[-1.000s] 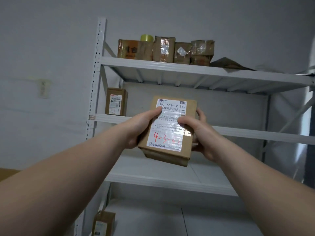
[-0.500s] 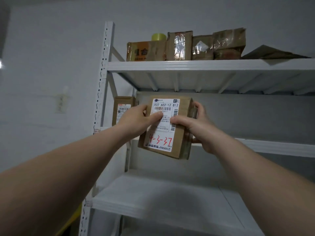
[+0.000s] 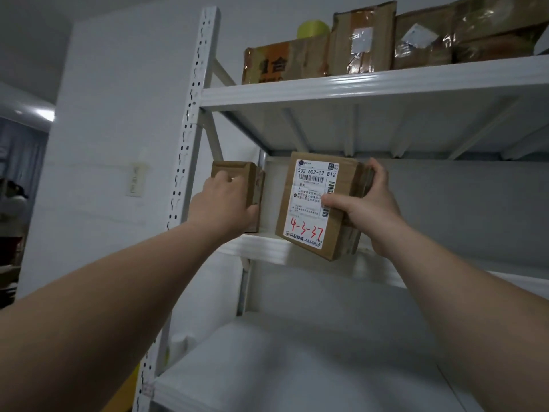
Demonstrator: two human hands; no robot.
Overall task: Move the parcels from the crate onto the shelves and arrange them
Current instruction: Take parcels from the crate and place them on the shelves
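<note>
Right hand (image 3: 368, 209) holds labelled parcel (image 3: 312, 203) at shelf edge (image 3: 261, 248), near small box (image 3: 237, 171).

A person's right hand (image 3: 368, 209) grips a labelled parcel (image 3: 312, 203), marked "4-3-37" in red, tilted at the front lip of the middle shelf (image 3: 261, 248) of a white metal rack. On that shelf, at its left end, the left hand (image 3: 222, 209) holds a small brown parcel (image 3: 237, 173) standing upright. Above the middle shelf, the top shelf (image 3: 356, 84) carries a row of taped parcels (image 3: 362, 40) and a yellow roll (image 3: 313, 28); below it lies a lower shelf (image 3: 297, 367).
</note>
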